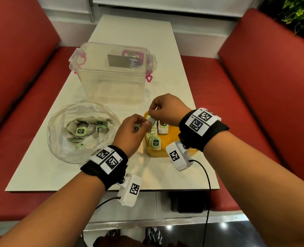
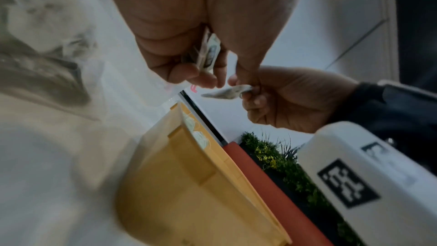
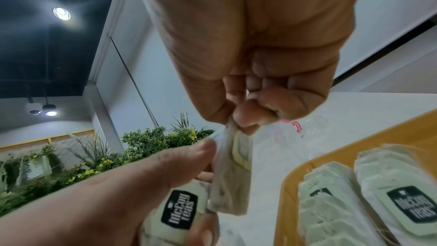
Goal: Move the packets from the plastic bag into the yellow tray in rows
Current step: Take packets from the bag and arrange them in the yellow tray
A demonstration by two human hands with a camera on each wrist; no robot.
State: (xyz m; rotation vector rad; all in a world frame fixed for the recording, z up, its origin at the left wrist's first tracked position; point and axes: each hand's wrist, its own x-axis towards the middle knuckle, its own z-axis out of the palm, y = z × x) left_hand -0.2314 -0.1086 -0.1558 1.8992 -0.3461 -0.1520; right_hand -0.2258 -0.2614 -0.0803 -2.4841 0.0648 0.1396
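The clear plastic bag (image 1: 63, 141) lies open at the table's left with several green-labelled tea packets (image 1: 80, 131) inside. Right of it, the yellow tray (image 1: 173, 135) holds two rows of upright packets (image 1: 155, 142). My left hand (image 1: 140, 124) hovers at the tray's left edge and grips a small stack of packets (image 3: 179, 210). Just above it, my right hand (image 1: 152, 115) pinches the top of a single packet (image 3: 230, 179) that hangs beside the stack. In the left wrist view this packet (image 2: 227, 93) shows edge-on above the tray (image 2: 189, 184).
A clear lidded container (image 1: 112, 73) with pink latches stands behind the bag and tray. The white table (image 1: 133, 31) runs between two red benches (image 1: 265, 90). Cables hang from both wrist cameras over the table's near edge.
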